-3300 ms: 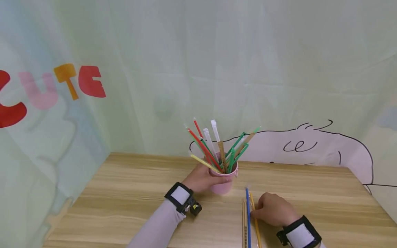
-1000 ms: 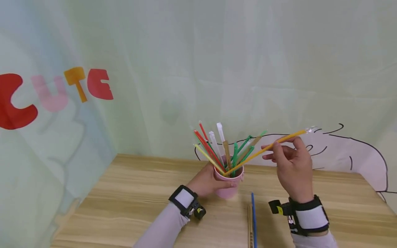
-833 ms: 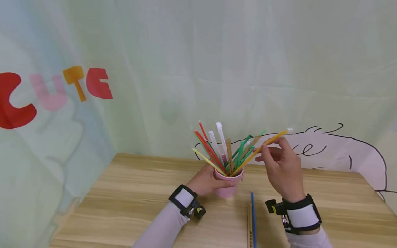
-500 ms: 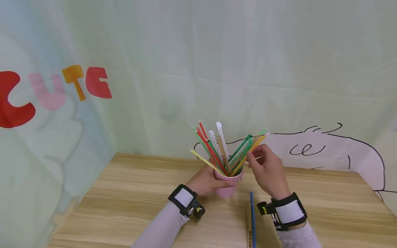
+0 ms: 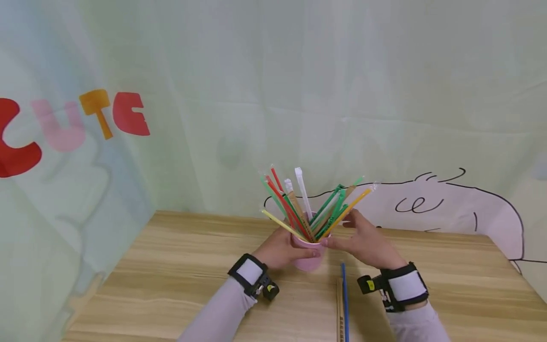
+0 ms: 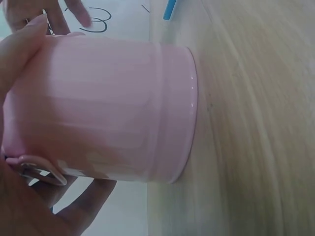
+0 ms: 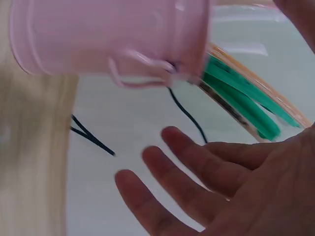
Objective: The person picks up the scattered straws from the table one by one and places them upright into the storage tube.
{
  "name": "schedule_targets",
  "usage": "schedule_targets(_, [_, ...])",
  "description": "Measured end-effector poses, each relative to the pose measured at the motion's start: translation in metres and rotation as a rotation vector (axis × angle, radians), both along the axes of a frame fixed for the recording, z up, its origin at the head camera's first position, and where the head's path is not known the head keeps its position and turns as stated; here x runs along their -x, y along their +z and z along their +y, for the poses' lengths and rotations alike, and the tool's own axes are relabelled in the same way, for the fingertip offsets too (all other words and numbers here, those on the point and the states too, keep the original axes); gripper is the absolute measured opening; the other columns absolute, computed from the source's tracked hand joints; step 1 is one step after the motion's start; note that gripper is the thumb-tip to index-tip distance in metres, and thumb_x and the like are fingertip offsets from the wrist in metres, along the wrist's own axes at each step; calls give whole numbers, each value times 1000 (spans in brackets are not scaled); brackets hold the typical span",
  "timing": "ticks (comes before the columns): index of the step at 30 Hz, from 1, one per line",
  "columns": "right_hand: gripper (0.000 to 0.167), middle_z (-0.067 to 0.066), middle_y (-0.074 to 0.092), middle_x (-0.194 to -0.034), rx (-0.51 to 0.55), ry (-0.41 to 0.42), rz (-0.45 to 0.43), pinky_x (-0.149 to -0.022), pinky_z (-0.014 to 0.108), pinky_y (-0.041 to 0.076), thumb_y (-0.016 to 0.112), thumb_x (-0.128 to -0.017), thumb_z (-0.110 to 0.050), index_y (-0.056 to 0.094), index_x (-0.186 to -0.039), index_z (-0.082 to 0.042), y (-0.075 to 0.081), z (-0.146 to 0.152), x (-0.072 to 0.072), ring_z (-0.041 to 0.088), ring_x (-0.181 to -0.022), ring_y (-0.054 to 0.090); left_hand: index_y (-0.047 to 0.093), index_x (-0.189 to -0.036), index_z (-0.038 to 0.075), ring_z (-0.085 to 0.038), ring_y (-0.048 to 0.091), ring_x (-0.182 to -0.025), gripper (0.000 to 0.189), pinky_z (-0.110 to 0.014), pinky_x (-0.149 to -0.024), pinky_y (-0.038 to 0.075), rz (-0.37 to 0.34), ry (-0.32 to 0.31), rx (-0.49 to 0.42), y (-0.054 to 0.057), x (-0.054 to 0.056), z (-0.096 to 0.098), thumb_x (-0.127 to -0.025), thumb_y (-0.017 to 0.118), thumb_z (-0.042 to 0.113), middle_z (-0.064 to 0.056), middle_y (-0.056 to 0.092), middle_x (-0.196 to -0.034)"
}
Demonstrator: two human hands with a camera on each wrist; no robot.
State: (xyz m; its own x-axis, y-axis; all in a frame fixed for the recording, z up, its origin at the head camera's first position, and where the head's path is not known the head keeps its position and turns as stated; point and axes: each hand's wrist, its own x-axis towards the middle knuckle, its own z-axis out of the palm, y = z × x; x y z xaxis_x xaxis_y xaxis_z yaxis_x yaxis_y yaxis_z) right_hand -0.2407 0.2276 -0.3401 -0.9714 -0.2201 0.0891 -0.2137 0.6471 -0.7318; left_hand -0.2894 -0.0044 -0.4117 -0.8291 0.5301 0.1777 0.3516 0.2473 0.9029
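Observation:
My left hand (image 5: 278, 249) grips a small pink bucket (image 5: 307, 263) from its left side, thumb across the front. In the left wrist view the bucket (image 6: 108, 108) fills the middle, its base by the tabletop. Several wrapped straws fan out of it: red, green, white, brown, a yellow straw (image 5: 279, 223) and an orange straw (image 5: 352, 205) leaning right. My right hand (image 5: 369, 242) is just right of the bucket with fingers spread, holding nothing. Its fingers (image 7: 187, 172) are apart from the bucket in the right wrist view; whether the thumb touches the rim, I cannot tell.
A blue straw (image 5: 345, 304) and a brown straw (image 5: 340, 308) lie side by side on the wooden table (image 5: 171, 266), in front of the bucket. Behind the table hangs a pale printed cloth (image 5: 222, 95).
My right hand picked up the orange straw from the table, lowered it into the bucket, then let it go and spread beside the rim. My left hand kept its grip on the bucket.

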Motion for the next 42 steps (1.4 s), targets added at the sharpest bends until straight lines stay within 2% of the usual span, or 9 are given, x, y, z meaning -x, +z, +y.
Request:
schedule_targets(4, [106,20,42,-158,70,103,2,-114,71,34,88,-81,-41,24,-160,-13,-18,-8,9,45,-149,37,55,-143,34,-12,57,-131,67,-42,-114,44,-10,-15,-8,0,0,-2,-85,87,35,10,63,-139])
schedule_targets(10, [112,11,36,-165,202,120,16,-118,75,22,95,-74,-34,26,-161,-27,-37,-19,16,39,-153,30,53,-146,27,-16,57,-134,68,-44,-116,43,-15,-57,-35,0,1,-3,-87,86,27,4,63,-143])
schedule_targets(20, [67,-1,68,-131,278,157,71,-109,49,39,92,-77,-25,60,-136,-23,-49,-25,23,23,-126,56,57,-142,22,-15,60,-130,63,-41,-112,48,-18,-63,-4,-2,3,-2,-85,86,22,3,67,-138])
schedule_targets(28, [55,-3,71,-128,306,186,51,-110,48,39,89,-83,-24,65,-132,-24,-50,-32,23,21,-126,58,51,-148,25,-12,54,-136,78,-40,-117,41,24,-62,1,-1,3,-5,-81,91,22,8,61,-142])
schedule_targets(32, [57,-4,71,-128,304,199,46,-109,46,39,88,-83,-25,64,-135,-26,-52,-34,23,20,-124,58,51,-148,29,-15,54,-136,83,-44,-116,42,102,26,110,2,-2,-10,-77,92,38,7,58,-146])
schedule_targets(35, [63,-4,69,-133,291,215,39,-109,45,40,87,-84,-24,61,-141,-26,-52,-34,24,19,-126,58,48,-150,26,-21,57,-131,91,-46,-107,50,162,191,262,5,-13,-15,-75,89,54,-2,57,-146])
schedule_targets(37, [66,-3,68,-135,279,211,38,-109,45,42,87,-84,-23,58,-144,-24,-51,-33,25,20,-127,58,52,-141,14,-24,63,-114,86,-44,-91,55,179,292,357,7,-22,-20,-75,86,58,-8,63,-131])
schedule_targets(39, [66,0,68,-135,259,201,43,-109,45,43,87,-83,-23,59,-143,-22,-50,-30,25,20,-127,59,61,-120,8,-22,64,-91,66,-39,-72,54,178,357,423,10,-33,-22,-80,81,56,-9,67,-106])
schedule_targets(42, [66,0,68,-135,245,177,38,-109,47,43,88,-82,-24,59,-141,-20,-50,-31,25,21,-126,60,59,-85,12,-16,53,-65,38,-32,-55,42,183,305,486,10,-57,-22,-85,76,46,0,58,-75])
